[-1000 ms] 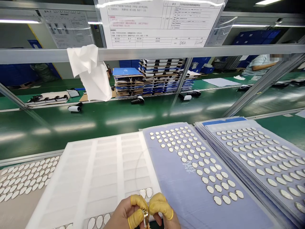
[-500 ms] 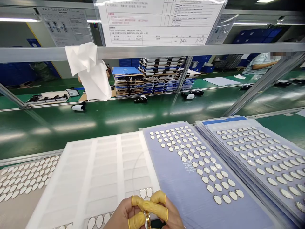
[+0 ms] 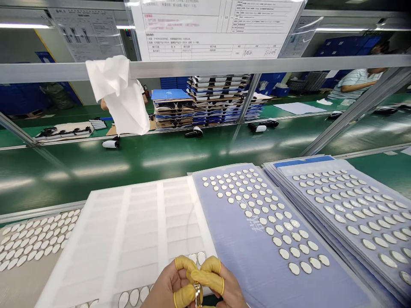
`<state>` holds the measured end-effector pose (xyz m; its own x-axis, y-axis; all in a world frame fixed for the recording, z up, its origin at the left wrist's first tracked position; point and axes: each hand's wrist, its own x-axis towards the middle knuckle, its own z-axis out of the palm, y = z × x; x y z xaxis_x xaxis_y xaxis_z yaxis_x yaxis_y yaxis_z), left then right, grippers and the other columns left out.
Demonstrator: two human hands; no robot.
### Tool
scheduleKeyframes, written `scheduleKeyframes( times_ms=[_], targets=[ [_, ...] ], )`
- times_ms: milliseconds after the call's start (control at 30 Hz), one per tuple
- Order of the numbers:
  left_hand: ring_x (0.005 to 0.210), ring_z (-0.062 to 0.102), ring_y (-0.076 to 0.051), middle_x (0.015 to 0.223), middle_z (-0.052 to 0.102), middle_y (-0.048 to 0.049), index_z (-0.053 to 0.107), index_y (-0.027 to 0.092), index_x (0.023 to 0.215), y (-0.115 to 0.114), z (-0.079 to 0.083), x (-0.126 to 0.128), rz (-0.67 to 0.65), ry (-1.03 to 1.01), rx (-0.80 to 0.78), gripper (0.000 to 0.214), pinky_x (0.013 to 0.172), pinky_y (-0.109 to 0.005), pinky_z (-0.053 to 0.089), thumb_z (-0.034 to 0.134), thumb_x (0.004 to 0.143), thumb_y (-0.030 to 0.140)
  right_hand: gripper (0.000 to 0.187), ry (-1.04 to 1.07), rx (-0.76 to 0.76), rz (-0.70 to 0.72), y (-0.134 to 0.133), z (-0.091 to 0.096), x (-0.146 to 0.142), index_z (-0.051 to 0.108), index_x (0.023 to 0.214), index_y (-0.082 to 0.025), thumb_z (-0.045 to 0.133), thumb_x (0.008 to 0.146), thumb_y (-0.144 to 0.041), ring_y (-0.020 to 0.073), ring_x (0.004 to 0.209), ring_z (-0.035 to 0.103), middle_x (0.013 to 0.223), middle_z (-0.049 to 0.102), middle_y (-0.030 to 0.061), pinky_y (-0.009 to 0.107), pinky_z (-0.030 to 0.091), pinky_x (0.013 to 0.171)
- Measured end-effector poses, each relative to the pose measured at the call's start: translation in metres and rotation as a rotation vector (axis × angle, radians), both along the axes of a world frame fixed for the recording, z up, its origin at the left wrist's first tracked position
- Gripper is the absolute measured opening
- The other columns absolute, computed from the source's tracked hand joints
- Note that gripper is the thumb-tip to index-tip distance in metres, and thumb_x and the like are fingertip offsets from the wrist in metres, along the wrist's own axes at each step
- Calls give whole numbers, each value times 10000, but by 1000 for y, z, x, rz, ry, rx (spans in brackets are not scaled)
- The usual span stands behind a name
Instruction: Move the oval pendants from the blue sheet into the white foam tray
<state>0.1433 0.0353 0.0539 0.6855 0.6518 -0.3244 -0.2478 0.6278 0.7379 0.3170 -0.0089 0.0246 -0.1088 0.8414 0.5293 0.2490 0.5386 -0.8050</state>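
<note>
My left hand (image 3: 171, 282) and my right hand (image 3: 223, 282) meet at the bottom middle, yellow finger cots on their fingertips. Between them is a small shiny oval ring-like metal piece (image 3: 198, 295), seen nearly edge-on; fingers of both hands close on it and hide part of it. Just beyond the fingertips, oval white pieces with thin metal rims (image 3: 201, 258) lie on the white compartmented tray (image 3: 144, 239). More such ovals (image 3: 134, 297) sit in the tray's near row, left of my left hand.
To the right, a blue-violet sheet (image 3: 237, 256) carries rows of ovals, beside a stack of similar sheets (image 3: 340, 196). Ovals also cover a beige board (image 3: 19, 282) at left. Beyond runs a green conveyor (image 3: 154, 156) with black-and-white parts (image 3: 111, 143). A metal rail (image 3: 205, 68) crosses above.
The black-and-white parts on the green conveyor have shifted right. My hands stay almost in place, with the metal piece tilted slightly differently. A person at the back right has moved a little.
</note>
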Motion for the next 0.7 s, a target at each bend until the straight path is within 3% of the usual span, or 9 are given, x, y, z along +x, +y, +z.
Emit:
scheduleKeyframes(
  times_ms=[100, 400, 533, 700],
  targets=[
    [623, 588, -48, 806, 658, 14, 619, 187, 906, 0, 2, 1, 10, 5, -15, 495, 584, -171, 369, 952, 704, 493, 456, -2, -59, -46, -2, 6, -2, 618, 1377, -426, 675, 961, -604, 185, 702, 547, 846, 496, -30, 300, 452, 613],
    [623, 571, -43, 829, 657, 21, 633, 183, 928, 0, 3, 1, 4, 19, -46, 505, 599, -179, 374, 970, 684, 469, 346, -15, 14, -92, 1, 14, -3, 652, 1275, -393, 740, 959, -504, 137, 594, 476, 804, 503, -61, 255, 403, 534],
    [608, 560, -51, 857, 687, 3, 622, 187, 937, 0, 4, 1, -13, 55, -28, 524, 595, -197, 376, 961, 685, 497, 328, 16, 6, -113, 2, 13, -5, 672, 1258, -385, 728, 963, -515, 143, 582, 493, 786, 528, -52, 273, 433, 556],
    [604, 546, -60, 838, 701, 7, 624, 191, 911, 1, 4, 2, -11, 54, -34, 520, 579, -197, 363, 1005, 635, 412, 350, 29, -2, -101, 1, 11, -5, 672, 1283, -394, 752, 951, -473, 160, 598, 525, 781, 553, -39, 286, 464, 573]
  ],
)
